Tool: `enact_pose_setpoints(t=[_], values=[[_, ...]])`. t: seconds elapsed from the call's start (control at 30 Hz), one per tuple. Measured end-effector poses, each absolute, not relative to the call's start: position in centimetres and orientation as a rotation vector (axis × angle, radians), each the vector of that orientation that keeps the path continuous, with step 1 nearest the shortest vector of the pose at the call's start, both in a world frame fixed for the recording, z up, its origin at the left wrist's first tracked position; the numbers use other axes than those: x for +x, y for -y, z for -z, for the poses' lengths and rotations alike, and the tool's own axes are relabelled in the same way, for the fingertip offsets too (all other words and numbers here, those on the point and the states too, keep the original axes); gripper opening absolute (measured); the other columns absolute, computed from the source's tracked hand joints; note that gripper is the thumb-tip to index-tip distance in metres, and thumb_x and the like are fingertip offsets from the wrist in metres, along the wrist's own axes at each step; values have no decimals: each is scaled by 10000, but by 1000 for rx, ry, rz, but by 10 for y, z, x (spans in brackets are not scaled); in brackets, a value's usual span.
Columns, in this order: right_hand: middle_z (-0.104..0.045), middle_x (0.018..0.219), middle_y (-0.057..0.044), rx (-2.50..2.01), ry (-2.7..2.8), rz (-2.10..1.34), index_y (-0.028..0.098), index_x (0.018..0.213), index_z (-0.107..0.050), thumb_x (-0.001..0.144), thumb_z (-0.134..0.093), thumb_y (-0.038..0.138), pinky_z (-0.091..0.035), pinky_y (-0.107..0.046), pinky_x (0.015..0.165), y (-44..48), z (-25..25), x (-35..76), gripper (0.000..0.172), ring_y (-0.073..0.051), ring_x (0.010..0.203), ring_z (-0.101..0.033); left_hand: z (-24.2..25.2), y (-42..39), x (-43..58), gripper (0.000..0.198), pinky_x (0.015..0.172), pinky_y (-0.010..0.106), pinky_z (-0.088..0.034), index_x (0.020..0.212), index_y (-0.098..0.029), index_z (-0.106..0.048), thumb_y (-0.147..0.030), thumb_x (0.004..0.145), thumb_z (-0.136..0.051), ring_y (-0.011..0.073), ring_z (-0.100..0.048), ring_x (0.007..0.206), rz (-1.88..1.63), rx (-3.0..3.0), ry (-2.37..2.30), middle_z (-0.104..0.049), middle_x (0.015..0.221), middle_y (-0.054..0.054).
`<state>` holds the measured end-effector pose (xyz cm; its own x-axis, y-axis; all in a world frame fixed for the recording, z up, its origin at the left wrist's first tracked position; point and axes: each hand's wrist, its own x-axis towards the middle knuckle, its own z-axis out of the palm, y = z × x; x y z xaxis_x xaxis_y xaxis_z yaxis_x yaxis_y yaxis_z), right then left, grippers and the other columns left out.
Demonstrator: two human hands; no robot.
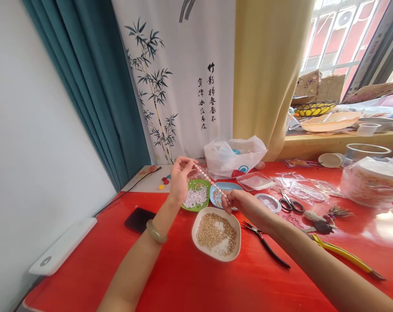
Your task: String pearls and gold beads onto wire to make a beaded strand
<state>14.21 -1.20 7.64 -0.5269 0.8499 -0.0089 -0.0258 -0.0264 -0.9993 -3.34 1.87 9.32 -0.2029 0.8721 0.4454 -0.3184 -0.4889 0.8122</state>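
My left hand [181, 175] is raised over the red table [190, 277], its fingers pinched on the upper end of a strand of pearl beads [209, 178]. The strand slants down to my right hand [243, 203], which pinches its lower end just above a blue dish [216, 195]. Below the hands sits a white bowl of small gold beads [216, 234]. A green dish of white pearls [195, 197] lies under my left hand. A jade bangle [155, 232] circles my left wrist.
Black pliers [264, 242] and yellow-handled pliers [342, 255] lie at the right, with scissors [290, 203] and plastic wrappers behind. A white plastic bag [234, 156] stands at the back. A black phone [139, 219] and a white device [63, 251] lie at the left.
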Motion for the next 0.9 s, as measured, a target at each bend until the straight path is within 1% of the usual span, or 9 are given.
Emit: enact_pose_setpoints(t=[0.07,0.2,0.27,0.37,0.5,0.67,0.77,0.83,0.9], values=[[-408,498,-9,-856,1565,-1662,168,490,-452,666,-350,192,-303,-279,565,13,-78,142,205,-107,505,-359,-93,-19,-33,100,611,178,-458,709,-173,-514,-234,718,-592,59,-542,637,-1810,1195,-732,-576,765,-11],[-223,474,57,-865,1538,-1726,179,506,-401,670,-370,216,-192,-259,447,15,-80,143,171,-77,443,-166,-92,-20,-34,102,612,181,-460,708,-175,-514,-235,715,-597,59,-537,631,-1813,1187,-731,-577,759,-13],[-166,487,73,-894,1532,-1746,174,529,-426,666,-388,218,-106,-260,427,16,-80,142,149,-74,450,-88,-91,-21,-34,106,609,181,-458,707,-173,-514,-237,714,-598,58,-536,628,-1810,1186,-731,-577,762,-13],[-142,499,76,-948,1525,-1719,149,580,-513,660,-403,221,-42,-273,442,19,-82,142,153,-72,458,-60,-91,-22,-35,112,604,178,-457,705,-171,-513,-238,710,-602,55,-532,622,-1814,1179,-728,-579,763,-13],[-142,505,72,-990,1510,-1609,131,578,-571,677,-398,250,-46,-274,445,22,-84,141,231,-72,459,-75,-90,-22,-36,125,608,185,-463,698,-170,-512,-252,702,-607,56,-527,616,-1819,1181,-732,-576,751,-16],[-158,461,74,-948,1496,-1550,133,529,-563,687,-386,244,-94,-265,435,22,-84,143,262,-69,435,-110,-90,-22,-35,126,621,198,-466,708,-173,-518,-264,704,-605,67,-533,634,-1810,1207,-752,-581,760,-9],[-306,406,40,-889,1525,-1607,142,483,-525,698,-350,244,-200,-261,452,20,-82,143,294,-75,411,-258,-89,-21,-34,114,626,197,-463,710,-174,-520,-255,711,-599,65,-529,637,-1805,1215,-742,-584,772,-7],[-442,444,-12,-847,1535,-1667,148,466,-498,685,-342,234,-266,-266,498,19,-82,142,282,-100,460,-385,-88,-21,-33,109,624,194,-460,708,-173,-521,-248,710,-600,63,-528,634,-1802,1215,-742,-587,769,-8],[-493,484,-37,-814,1529,-1698,150,458,-484,660,-353,227,-286,-269,516,19,-80,142,253,-113,493,-426,-89,-20,-32,106,618,191,-456,706,-173,-522,-242,709,-602,59,-527,621,-1796,1214,-741,-588,762,-11]])
